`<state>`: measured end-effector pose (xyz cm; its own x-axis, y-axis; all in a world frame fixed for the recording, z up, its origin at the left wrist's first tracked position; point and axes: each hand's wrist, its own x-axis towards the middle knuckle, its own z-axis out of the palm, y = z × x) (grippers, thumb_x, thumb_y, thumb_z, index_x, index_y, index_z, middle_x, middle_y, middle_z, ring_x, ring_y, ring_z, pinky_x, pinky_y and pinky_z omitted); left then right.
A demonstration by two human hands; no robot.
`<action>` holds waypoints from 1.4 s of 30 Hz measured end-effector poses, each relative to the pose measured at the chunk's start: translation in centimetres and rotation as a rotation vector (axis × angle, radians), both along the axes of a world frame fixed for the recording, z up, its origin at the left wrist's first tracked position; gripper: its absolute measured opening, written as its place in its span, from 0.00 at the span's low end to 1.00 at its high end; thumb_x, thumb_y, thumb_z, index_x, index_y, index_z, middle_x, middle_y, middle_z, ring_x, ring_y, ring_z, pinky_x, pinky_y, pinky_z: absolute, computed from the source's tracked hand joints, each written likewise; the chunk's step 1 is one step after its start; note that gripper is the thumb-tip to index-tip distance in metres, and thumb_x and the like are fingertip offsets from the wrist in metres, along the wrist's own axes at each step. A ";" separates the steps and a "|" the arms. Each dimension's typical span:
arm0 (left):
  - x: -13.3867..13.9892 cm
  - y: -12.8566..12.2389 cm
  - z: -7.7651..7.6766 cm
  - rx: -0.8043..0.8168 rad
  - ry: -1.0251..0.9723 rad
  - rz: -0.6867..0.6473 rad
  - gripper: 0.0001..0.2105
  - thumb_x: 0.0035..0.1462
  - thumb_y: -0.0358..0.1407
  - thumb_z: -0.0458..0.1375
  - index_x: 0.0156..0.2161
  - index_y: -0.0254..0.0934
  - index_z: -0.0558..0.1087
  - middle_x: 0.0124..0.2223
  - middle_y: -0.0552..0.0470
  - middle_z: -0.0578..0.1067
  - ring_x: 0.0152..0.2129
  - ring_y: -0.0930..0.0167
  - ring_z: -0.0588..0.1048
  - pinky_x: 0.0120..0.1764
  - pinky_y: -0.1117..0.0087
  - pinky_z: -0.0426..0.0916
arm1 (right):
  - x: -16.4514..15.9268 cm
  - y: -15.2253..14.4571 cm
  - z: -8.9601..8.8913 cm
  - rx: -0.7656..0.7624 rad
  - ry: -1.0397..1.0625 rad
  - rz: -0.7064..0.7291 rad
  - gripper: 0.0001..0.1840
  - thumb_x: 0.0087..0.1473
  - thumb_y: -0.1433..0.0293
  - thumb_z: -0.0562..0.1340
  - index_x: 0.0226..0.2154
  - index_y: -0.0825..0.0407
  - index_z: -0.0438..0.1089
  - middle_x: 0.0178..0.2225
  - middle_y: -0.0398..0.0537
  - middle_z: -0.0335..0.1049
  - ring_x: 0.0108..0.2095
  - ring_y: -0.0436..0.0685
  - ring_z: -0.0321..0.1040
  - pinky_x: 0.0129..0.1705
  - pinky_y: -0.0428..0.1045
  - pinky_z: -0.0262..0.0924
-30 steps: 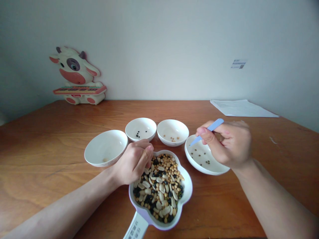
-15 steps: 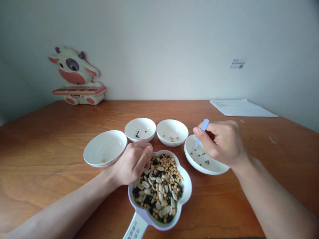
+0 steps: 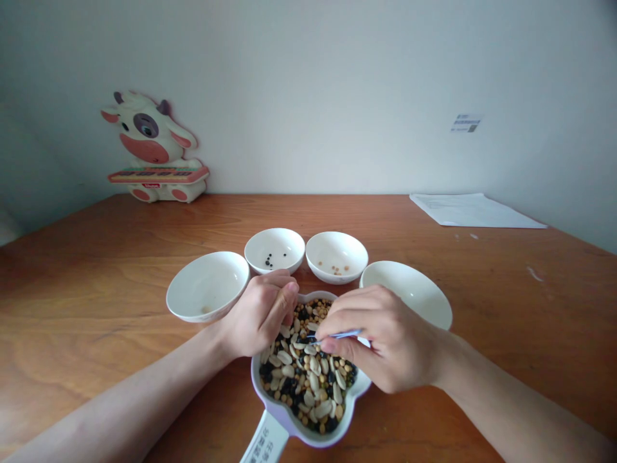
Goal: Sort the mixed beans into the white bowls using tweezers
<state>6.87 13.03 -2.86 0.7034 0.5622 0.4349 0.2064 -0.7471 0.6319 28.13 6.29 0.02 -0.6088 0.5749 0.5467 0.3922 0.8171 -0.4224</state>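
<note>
A flower-shaped pan (image 3: 315,440) with a lilac outside and a labelled handle holds mixed peanuts, yellow beans, black beans and some small green ones. My left hand (image 3: 265,312) is closed in a fist over the pan's upper left rim; its curled fingertips are hidden, so what they grip cannot be made out. In my right hand (image 3: 385,337) is a pair of light-blue tweezers (image 3: 344,334), held nearly flat. Their tips reach in among the peanuts and black beans near the middle of the pan.
Behind the pan are a left bowl (image 3: 193,289) with one pale piece, a bowl (image 3: 284,241) with black beans, a bowl (image 3: 337,247) with yellow beans, and a right bowl (image 3: 414,286) partly hidden by my right hand. A cow toy (image 3: 154,151) and papers (image 3: 475,210) lie farther back.
My right hand has moved left and down with the tweezers, from over the right bowl to over the pan. My left hand stays at the pan's rim.
</note>
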 end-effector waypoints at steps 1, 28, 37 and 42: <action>-0.1 0.0 0.0 0.001 -0.001 0.000 0.27 0.70 0.37 0.39 0.22 0.34 0.70 0.25 0.49 0.69 0.25 0.71 0.67 0.34 0.67 0.63 | 0.0 0.0 -0.1 0.000 -0.032 -0.012 0.09 0.58 0.74 0.59 0.28 0.56 0.72 0.23 0.47 0.72 0.24 0.52 0.65 0.26 0.47 0.57; 0.0 0.1 0.1 0.019 0.003 -0.015 0.29 0.70 0.37 0.38 0.21 0.34 0.70 0.25 0.48 0.70 0.25 0.71 0.68 0.35 0.67 0.64 | 0.0 0.0 -0.3 0.002 -0.040 0.022 0.14 0.60 0.73 0.56 0.27 0.57 0.73 0.21 0.47 0.69 0.21 0.51 0.61 0.24 0.48 0.55; 0.1 0.1 0.3 0.028 0.000 -0.017 0.29 0.70 0.38 0.37 0.21 0.34 0.70 0.24 0.48 0.70 0.25 0.71 0.68 0.34 0.67 0.64 | 0.0 0.0 -0.3 0.043 -0.021 0.023 0.13 0.61 0.73 0.55 0.28 0.57 0.72 0.21 0.46 0.69 0.20 0.50 0.61 0.23 0.48 0.54; 0.1 0.1 0.2 0.029 -0.007 -0.018 0.29 0.70 0.38 0.37 0.20 0.34 0.70 0.23 0.48 0.70 0.25 0.71 0.68 0.34 0.67 0.64 | 0.0 0.0 -0.3 0.051 0.005 0.016 0.12 0.60 0.74 0.56 0.28 0.57 0.72 0.21 0.47 0.70 0.21 0.51 0.63 0.23 0.48 0.56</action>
